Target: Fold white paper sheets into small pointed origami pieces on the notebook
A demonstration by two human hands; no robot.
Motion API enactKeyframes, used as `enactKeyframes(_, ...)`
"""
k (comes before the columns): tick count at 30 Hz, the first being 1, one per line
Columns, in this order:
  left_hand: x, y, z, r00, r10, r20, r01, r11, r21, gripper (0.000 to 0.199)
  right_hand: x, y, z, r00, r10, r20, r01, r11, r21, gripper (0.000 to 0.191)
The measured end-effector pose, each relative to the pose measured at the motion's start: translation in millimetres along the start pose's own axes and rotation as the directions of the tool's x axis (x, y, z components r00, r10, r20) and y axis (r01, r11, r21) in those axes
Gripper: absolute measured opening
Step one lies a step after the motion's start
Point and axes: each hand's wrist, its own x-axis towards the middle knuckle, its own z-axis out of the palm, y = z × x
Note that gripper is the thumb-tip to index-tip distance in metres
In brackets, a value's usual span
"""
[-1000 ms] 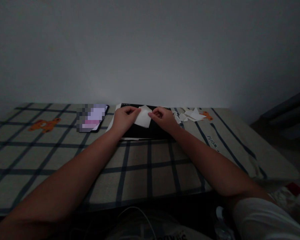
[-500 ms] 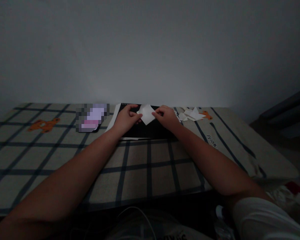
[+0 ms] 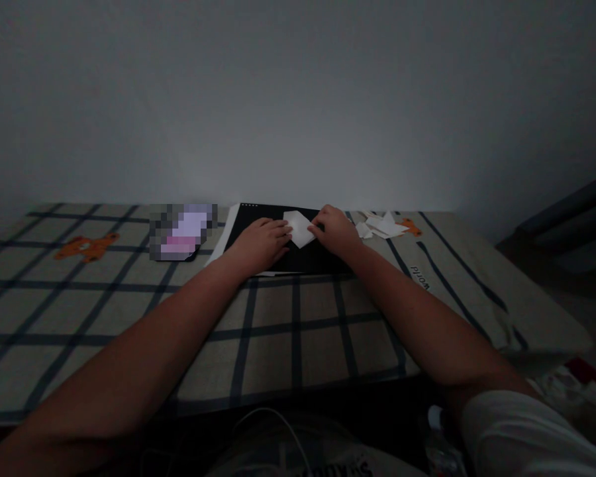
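Note:
A small folded piece of white paper [image 3: 298, 229] lies on a black notebook [image 3: 308, 260] at the middle of the table. My left hand [image 3: 262, 242] rests palm down on the notebook, its fingers stretched out and their tips at the paper's left edge. With thumb and forefinger, my right hand [image 3: 335, 228] pinches the paper's right corner. White sheets [image 3: 223, 246] stick out from under the notebook on its left side.
Folded white paper pieces [image 3: 383, 225] lie right of the notebook. A phone [image 3: 183, 232] with a blurred-out screen is at the left. The checked tablecloth [image 3: 298, 338] has orange bear prints. A grey wall [image 3: 298, 99] rises behind. A cable [image 3: 278, 417] hangs near my lap.
The left hand has let go of the paper's left corner and flattened out beside it. The paper has shifted slightly right, its left corner now folded in. The right hand keeps its pinch.

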Motion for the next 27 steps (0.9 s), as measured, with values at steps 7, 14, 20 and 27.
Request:
enactKeyframes(7, 1, 0, -1.2, 0.990, -0.033, 0.137, 0.048, 0.993, -0.109, 0.041, 2, 4, 5, 1.000, 0.003, -0.023, -0.002, 0.999, 0.045, 0.010)
enactKeyframes(14, 1, 5, -3.0, 0.987, -0.066, 0.145, 0.081, 0.992, -0.101, 0.040, 4, 5, 9, 0.993, -0.037, -0.113, 0.052, 0.990, 0.129, 0.009)
enactKeyframes(20, 1, 9, -4.4, 0.985, -0.068, 0.161, 0.078, 0.995, -0.056, 0.039, 6, 6, 15, 0.989, -0.078, -0.128, 0.099, 0.982, 0.159, 0.015)
enactKeyframes(27, 1, 8, -4.8, 0.989, -0.048, 0.140, 0.055, 0.997, -0.050, 0.039, 5, 8, 15, 0.985, -0.110, -0.129, 0.128, 0.982, 0.140, 0.013)
